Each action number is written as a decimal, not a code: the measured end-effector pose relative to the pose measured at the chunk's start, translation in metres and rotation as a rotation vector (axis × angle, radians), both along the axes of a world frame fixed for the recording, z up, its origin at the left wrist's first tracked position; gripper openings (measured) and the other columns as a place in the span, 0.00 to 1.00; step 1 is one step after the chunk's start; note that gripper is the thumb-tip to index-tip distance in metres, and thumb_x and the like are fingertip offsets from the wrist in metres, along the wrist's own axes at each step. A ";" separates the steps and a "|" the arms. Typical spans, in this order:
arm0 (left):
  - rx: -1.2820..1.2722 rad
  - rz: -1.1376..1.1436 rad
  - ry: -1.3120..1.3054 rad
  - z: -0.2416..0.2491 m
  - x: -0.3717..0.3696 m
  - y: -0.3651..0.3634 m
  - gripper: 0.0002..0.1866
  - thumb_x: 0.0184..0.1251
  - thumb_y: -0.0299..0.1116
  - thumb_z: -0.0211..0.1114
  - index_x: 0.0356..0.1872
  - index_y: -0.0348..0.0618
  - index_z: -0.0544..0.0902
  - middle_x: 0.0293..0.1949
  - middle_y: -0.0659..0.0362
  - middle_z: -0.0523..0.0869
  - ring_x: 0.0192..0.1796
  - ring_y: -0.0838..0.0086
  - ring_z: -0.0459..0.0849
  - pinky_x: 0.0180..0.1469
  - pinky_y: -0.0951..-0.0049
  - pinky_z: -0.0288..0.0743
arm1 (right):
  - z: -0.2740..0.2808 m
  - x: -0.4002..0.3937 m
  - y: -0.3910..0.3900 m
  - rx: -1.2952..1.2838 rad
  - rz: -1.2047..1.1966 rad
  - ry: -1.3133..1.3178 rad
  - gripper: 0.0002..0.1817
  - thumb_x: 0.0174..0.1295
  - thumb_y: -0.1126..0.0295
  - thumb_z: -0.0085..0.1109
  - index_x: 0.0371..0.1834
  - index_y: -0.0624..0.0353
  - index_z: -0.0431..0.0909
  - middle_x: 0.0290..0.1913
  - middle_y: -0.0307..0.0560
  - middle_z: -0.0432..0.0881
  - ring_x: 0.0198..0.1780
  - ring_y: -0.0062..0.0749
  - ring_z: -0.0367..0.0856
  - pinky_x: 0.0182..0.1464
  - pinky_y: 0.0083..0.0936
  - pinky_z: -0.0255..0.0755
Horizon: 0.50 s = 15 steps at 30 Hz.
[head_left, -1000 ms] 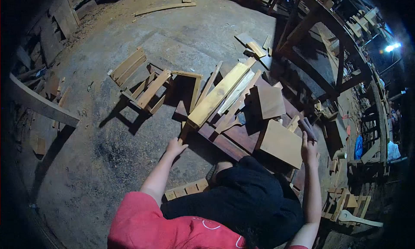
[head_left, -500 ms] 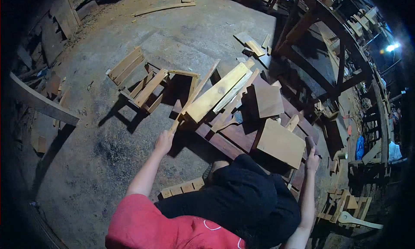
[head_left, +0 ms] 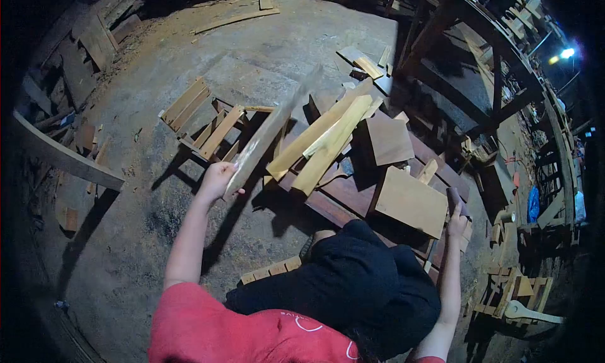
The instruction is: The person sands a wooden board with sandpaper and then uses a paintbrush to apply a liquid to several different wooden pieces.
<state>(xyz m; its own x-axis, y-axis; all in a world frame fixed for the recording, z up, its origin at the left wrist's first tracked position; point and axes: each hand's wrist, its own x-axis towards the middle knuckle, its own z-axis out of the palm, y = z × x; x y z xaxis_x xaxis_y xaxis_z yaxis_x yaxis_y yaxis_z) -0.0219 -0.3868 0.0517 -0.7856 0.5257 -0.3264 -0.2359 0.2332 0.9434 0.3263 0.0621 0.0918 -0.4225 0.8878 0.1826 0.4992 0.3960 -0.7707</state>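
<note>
Two hands at work: the left hand (head_left: 217,179) grips a long wooden slat (head_left: 268,131), lifted off the plank pile (head_left: 328,139); the right hand (head_left: 458,221) closes on a dark block (head_left: 455,199). Next, judging, the slat needs placing.

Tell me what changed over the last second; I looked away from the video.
The left hand took hold of a long thin slat at the pile's edge and lifted it clear, swinging it up and left. The right hand closed on a small dark block. The square boards and the small wooden frames stayed put.
</note>
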 end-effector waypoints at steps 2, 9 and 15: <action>0.065 -0.003 -0.003 0.019 0.000 0.002 0.12 0.59 0.34 0.48 0.30 0.32 0.71 0.21 0.55 0.76 0.19 0.72 0.77 0.19 0.74 0.74 | -0.001 -0.002 -0.001 -0.010 0.024 0.047 0.21 0.60 0.60 0.34 0.44 0.66 0.69 0.46 0.51 0.71 0.49 0.35 0.68 0.50 0.26 0.60; 0.185 -0.170 0.054 0.063 -0.001 0.033 0.15 0.53 0.36 0.57 0.36 0.34 0.70 0.27 0.58 0.75 0.23 0.75 0.77 0.24 0.74 0.76 | 0.001 0.002 0.002 -0.022 -0.162 0.005 0.29 0.56 0.51 0.37 0.41 0.71 0.69 0.40 0.59 0.73 0.45 0.38 0.71 0.47 0.27 0.61; 0.067 -0.410 0.151 0.075 0.006 0.088 0.16 0.47 0.29 0.61 0.37 0.33 0.71 0.28 0.58 0.77 0.24 0.79 0.75 0.27 0.79 0.72 | 0.011 0.011 0.025 -0.207 -0.261 -0.064 0.28 0.58 0.52 0.33 0.42 0.70 0.68 0.40 0.56 0.74 0.47 0.36 0.70 0.48 0.25 0.60</action>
<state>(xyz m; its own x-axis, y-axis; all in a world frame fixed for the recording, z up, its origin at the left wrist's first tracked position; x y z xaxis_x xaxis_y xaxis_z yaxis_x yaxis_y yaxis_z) -0.0158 -0.2984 0.1270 -0.5441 0.8198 -0.1787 0.0052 0.2163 0.9763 0.3369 0.0871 0.1027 -0.1811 0.9829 -0.0330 0.6132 0.0866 -0.7852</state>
